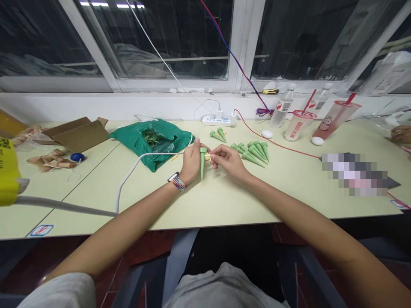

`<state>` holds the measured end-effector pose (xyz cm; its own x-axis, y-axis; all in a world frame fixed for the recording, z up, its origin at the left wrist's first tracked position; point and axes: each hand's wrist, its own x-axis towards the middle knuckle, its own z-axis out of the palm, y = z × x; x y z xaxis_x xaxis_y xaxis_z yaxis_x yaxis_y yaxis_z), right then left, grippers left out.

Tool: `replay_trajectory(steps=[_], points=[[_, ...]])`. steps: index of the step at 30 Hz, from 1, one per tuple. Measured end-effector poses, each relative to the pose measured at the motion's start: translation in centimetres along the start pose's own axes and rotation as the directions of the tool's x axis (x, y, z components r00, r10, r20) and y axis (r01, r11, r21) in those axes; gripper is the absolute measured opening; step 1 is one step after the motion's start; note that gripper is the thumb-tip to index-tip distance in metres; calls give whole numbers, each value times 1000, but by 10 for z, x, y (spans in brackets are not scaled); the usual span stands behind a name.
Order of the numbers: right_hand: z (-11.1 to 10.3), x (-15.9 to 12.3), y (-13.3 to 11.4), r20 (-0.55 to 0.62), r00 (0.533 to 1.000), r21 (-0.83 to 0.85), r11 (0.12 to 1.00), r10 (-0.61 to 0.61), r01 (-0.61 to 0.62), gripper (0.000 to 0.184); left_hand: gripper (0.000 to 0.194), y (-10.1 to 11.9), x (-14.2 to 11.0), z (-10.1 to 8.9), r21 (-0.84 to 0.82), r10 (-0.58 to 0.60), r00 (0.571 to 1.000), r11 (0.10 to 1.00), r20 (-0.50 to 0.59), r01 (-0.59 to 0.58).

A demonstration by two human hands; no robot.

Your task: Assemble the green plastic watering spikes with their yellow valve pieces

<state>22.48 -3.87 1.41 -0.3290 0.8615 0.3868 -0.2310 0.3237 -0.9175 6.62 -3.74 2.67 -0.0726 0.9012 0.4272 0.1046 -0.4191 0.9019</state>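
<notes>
Cannot identify the flat dark pixelated object [355, 174] or see all of the yellow lettered object [8, 171], cropped at left.

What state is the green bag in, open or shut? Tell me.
Open: the green bag gapes at its mouth, and green pieces show inside.

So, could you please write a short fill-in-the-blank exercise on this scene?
The left hand holds a cone coloured ____. The ball beside the wooden pieces is coloured ____. The straws in the drink cups are coloured ____. The cardboard box is to the ____ of the plastic bag.
Missing words: green; blue; red; left.
</notes>
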Motion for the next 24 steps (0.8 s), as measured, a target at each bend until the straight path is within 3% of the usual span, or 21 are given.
replay_trajectory(steps=[15,24], points=[[5,-5,-2,30,998,-56,996,-61,62,38,68,-2,-12,6,38,37,997,999,-65,-35],[6,-6,-2,61,994,-46,995,-89,92,37,76,-1,-16,11,125,141,984,984,-106,-128]])
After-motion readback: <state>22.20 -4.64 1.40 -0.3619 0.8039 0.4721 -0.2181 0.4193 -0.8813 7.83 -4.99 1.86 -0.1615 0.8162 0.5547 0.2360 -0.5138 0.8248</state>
